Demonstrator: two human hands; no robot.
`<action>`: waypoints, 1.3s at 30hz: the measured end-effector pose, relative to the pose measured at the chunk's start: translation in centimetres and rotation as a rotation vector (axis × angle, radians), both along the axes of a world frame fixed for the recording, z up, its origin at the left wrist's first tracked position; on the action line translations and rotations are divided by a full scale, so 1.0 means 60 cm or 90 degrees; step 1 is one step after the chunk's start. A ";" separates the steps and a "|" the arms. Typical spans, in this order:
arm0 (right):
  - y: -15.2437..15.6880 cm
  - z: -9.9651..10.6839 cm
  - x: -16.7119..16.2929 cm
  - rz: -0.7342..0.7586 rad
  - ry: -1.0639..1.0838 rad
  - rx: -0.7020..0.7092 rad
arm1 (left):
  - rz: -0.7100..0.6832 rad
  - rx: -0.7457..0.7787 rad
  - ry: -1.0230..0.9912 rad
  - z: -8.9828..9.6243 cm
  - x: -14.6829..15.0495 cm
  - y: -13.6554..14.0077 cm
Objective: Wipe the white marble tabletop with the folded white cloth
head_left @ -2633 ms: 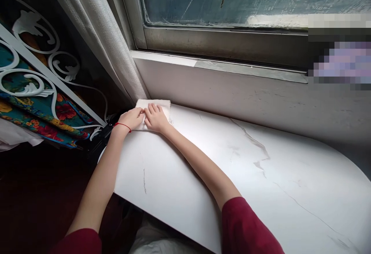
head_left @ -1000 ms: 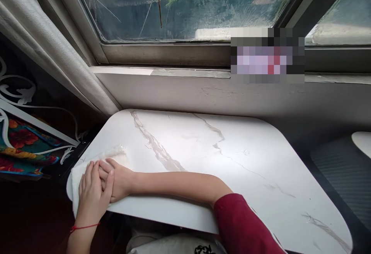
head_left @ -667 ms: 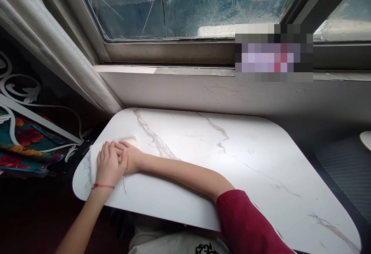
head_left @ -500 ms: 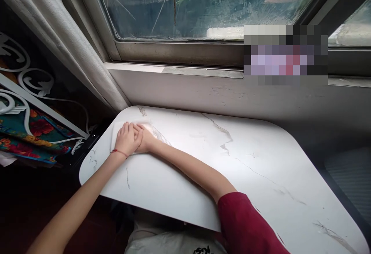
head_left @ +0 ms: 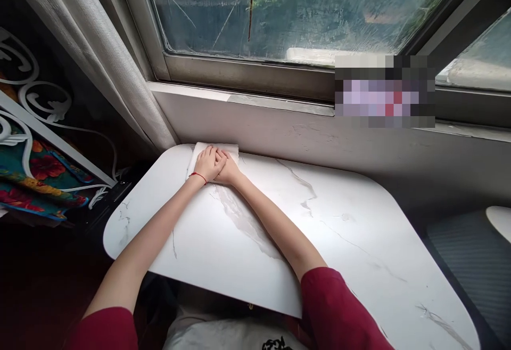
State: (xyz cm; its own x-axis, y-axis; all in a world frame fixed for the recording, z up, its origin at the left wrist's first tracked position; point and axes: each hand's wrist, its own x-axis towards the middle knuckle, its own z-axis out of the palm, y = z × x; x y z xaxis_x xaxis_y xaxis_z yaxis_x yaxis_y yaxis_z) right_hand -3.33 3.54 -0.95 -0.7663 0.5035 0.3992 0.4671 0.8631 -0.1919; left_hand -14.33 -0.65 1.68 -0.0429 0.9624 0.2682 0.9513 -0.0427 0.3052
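Taking the white, marble-veined table with rounded corners [head_left: 375,249] as our reference, we are recording a white, soft-looking fabric cloth [head_left: 232,151] that is lying on it, at its far edge and toward its left corner. The cloth is reaching up to the grey-white plastered wall [head_left: 255,127] behind the table; whether the two are touching, we are not able to confirm.

Regarding grip: the bare left hand [head_left: 208,164], with a thin red string bracelet [head_left: 199,176] at its wrist, is lying flat with fingers extended, overlapping the bare right hand [head_left: 227,171]. Both are bearing on the cloth from above. We are seeing no clenching in the left; with the right's fingers partly covered, we are not able to tell whether they are curling into the fabric.

We are judging the step in hand to be a wiping stage, with the cloth pressed at the table's far edge. In our assessment, the next move is calling for level pressure and a stroke back across the table toward its near edge, both hands staying together over the cloth. The wall is leaving little room for further reach; we are flagging bunching of the cloth there as the likeliest fault.
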 end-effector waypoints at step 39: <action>-0.177 -0.015 0.155 0.125 0.004 -0.037 | -0.108 0.028 0.139 -0.018 0.108 -0.192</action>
